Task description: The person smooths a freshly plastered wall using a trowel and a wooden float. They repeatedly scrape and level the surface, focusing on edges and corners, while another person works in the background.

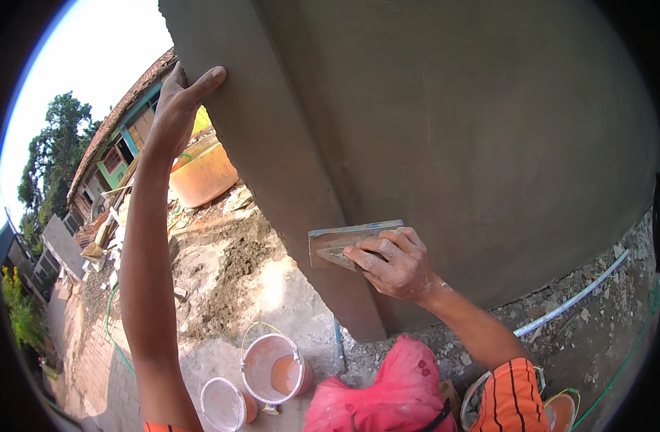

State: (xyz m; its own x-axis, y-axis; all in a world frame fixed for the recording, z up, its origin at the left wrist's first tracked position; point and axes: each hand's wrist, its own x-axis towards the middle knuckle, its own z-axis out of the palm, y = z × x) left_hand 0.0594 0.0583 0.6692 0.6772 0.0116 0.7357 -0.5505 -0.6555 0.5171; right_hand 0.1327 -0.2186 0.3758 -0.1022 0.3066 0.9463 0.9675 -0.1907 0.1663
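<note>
A grey plastered wall [503,122] fills the upper right, with a raised band along its ragged left edge. High on that edge my left hand [184,104] grips, thumb out on the plaster and the other fingers partly hidden behind it. Lower down, my right hand [391,261] holds a plastering float [328,237] with a flat rectangular blade against the band, its fingers curled around the handle and dusted pale.
Pale buckets [301,371] stand below, more at lower right. A white pipe [575,295] and green hose [621,371] lie along the wall's foot among rubble. Left are broken concrete, boards, an orange tub [200,180], a low tiled-roof house [118,151] and trees.
</note>
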